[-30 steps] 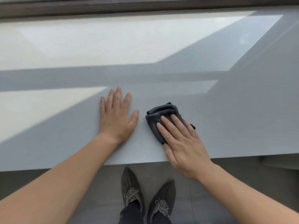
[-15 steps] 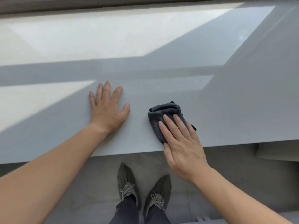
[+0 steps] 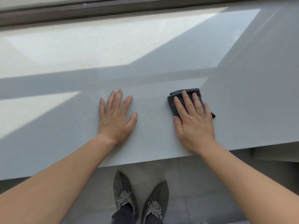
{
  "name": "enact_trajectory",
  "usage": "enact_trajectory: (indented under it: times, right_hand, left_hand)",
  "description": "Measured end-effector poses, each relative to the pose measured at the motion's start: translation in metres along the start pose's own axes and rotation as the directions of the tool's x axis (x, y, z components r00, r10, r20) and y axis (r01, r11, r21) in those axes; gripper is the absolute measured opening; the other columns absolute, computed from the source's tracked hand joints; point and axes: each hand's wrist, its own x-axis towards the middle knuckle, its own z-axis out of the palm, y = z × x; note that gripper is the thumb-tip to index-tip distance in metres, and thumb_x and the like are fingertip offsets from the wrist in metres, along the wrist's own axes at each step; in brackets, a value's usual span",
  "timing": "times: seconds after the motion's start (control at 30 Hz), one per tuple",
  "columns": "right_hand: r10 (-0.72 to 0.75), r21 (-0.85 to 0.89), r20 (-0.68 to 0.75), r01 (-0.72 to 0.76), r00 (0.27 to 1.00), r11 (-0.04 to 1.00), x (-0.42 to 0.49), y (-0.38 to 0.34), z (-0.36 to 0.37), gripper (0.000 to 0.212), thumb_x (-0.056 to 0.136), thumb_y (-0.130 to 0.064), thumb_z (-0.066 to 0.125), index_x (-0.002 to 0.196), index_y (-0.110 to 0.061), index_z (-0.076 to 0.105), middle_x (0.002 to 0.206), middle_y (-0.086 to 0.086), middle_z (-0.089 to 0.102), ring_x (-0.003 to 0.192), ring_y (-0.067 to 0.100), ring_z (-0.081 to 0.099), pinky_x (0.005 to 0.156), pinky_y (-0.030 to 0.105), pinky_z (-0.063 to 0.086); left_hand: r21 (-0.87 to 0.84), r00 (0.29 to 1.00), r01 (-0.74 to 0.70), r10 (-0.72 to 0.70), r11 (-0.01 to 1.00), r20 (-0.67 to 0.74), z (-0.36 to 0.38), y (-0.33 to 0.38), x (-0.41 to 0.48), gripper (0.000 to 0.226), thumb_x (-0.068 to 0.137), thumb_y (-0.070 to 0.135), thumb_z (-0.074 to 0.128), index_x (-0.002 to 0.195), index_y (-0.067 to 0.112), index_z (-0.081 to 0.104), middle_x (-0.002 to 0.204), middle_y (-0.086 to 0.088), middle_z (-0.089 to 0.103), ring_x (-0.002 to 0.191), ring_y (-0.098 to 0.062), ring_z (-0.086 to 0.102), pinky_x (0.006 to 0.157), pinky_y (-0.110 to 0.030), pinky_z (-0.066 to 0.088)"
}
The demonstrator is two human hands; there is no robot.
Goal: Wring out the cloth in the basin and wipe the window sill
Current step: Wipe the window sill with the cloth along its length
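A folded dark grey cloth [image 3: 177, 96] lies on the pale grey window sill [image 3: 161, 62], right of centre. My right hand [image 3: 193, 120] lies flat on top of it, fingers spread and pointing away from me, pressing it to the sill; most of the cloth is hidden under the palm. My left hand [image 3: 115, 118] rests flat and empty on the bare sill a short way to the left, fingers apart. No basin is in view.
The dark window frame [image 3: 113, 8] runs along the far edge of the sill. Sunlit patches cross the sill at the left and the back. Below the sill's near edge is a grey tiled floor [image 3: 202, 191] with my two shoes [image 3: 139, 198].
My right hand has pushed the cloth away from me and to the right along the sill, its fingers now pointing straight ahead. My left hand stays flat on the sill.
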Motion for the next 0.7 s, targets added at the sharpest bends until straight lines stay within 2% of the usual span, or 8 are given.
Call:
enact_trajectory:
  times: [0.1, 0.2, 0.3, 0.37, 0.47, 0.53, 0.6, 0.7]
  right_hand:
    - [0.16, 0.024, -0.023, -0.159, 0.987, 0.987, 0.015, 0.004, -0.005, 0.064, 0.098, -0.044, 0.019, 0.16, -0.027, 0.013, 0.169, -0.001, 0.003, 0.155, 0.024, -0.002, 0.123, 0.051, 0.007]
    - [-0.092, 0.027, -0.018, 0.093, 0.996, 0.995, -0.022, -0.034, 0.003, 0.062, 0.1, -0.041, 0.029, 0.159, -0.025, 0.02, 0.168, 0.001, 0.011, 0.155, 0.028, 0.004, 0.122, 0.055, 0.013]
    - [-0.322, 0.035, 0.041, 0.321, 0.946, 0.947, -0.03, -0.021, -0.001, 0.059, 0.1, -0.041, 0.035, 0.156, -0.026, 0.031, 0.166, -0.001, 0.019, 0.154, 0.026, 0.011, 0.121, 0.054, 0.018]
    - [-0.244, 0.006, 0.026, 0.244, 0.97, 0.97, 0.004, 0.004, -0.005, 0.06, 0.099, -0.043, 0.03, 0.157, -0.029, 0.028, 0.167, -0.003, 0.018, 0.154, 0.024, 0.011, 0.123, 0.051, 0.014]
    - [0.091, 0.026, 0.045, -0.092, 0.995, 0.995, 0.073, 0.023, -0.018, 0.062, 0.1, -0.044, 0.019, 0.16, -0.031, 0.01, 0.168, -0.007, -0.001, 0.155, 0.019, -0.006, 0.124, 0.045, -0.002]
    - [0.128, 0.012, 0.03, -0.128, 0.991, 0.992, 0.09, 0.006, -0.016, 0.062, 0.102, -0.042, 0.021, 0.16, -0.029, 0.004, 0.168, -0.005, -0.006, 0.154, 0.021, -0.011, 0.124, 0.048, -0.003]
    - [-0.039, -0.013, 0.015, 0.039, 0.999, 0.999, 0.072, -0.017, -0.01, 0.061, 0.101, -0.043, 0.022, 0.16, -0.027, 0.011, 0.169, -0.002, 0.001, 0.155, 0.025, -0.004, 0.123, 0.052, 0.003]
    - [-0.3, -0.008, 0.045, 0.3, 0.953, 0.954, 0.05, -0.015, -0.007, 0.059, 0.1, -0.043, 0.028, 0.157, -0.027, 0.028, 0.167, -0.002, 0.018, 0.154, 0.025, 0.01, 0.122, 0.052, 0.013]
  left_hand:
    - [-0.001, 1.0, 0.005, -0.005, 1.0, -0.007, 0.002, -0.001, 0.001, 0.071, 0.087, 0.057, 0.025, 0.153, 0.03, 0.026, 0.166, 0.0, 0.005, 0.152, -0.015, -0.005, 0.12, -0.044, -0.013]
    - [0.005, 1.0, 0.011, -0.011, 1.0, 0.003, 0.001, 0.001, 0.002, 0.071, 0.087, 0.057, 0.022, 0.154, 0.031, 0.023, 0.166, 0.0, 0.004, 0.152, -0.015, -0.006, 0.12, -0.045, -0.013]
    - [-0.015, 1.0, 0.013, -0.013, 1.0, 0.006, -0.001, 0.0, 0.004, 0.07, 0.087, 0.056, 0.021, 0.153, 0.031, 0.026, 0.166, 0.0, 0.008, 0.152, -0.016, -0.004, 0.121, -0.046, -0.011]
    - [-0.016, 1.0, 0.013, -0.014, 1.0, -0.019, -0.002, 0.002, 0.006, 0.067, 0.086, 0.055, 0.026, 0.148, 0.029, 0.035, 0.162, -0.003, 0.018, 0.15, -0.021, 0.006, 0.121, -0.048, -0.004]
    - [-0.014, 0.997, 0.002, -0.003, 1.0, -0.074, -0.005, 0.004, 0.015, 0.059, 0.085, 0.05, 0.035, 0.136, 0.023, 0.049, 0.15, -0.01, 0.034, 0.141, -0.029, 0.023, 0.12, -0.052, 0.008]
    - [-0.024, 0.995, -0.013, 0.01, 1.0, -0.102, -0.007, 0.001, 0.027, 0.055, 0.084, 0.046, 0.039, 0.131, 0.02, 0.053, 0.145, -0.012, 0.04, 0.137, -0.031, 0.031, 0.12, -0.052, 0.011]
    - [-0.044, 0.991, -0.024, 0.018, 0.999, -0.135, -0.008, -0.001, 0.043, 0.05, 0.085, 0.04, 0.044, 0.128, 0.018, 0.054, 0.145, -0.013, 0.042, 0.137, -0.032, 0.034, 0.12, -0.052, 0.012]
    - [-0.091, 0.99, -0.031, 0.018, 0.995, -0.142, -0.012, -0.002, 0.066, 0.049, 0.087, 0.034, 0.046, 0.132, 0.016, 0.052, 0.152, -0.014, 0.036, 0.143, -0.03, 0.028, 0.121, -0.05, 0.008]
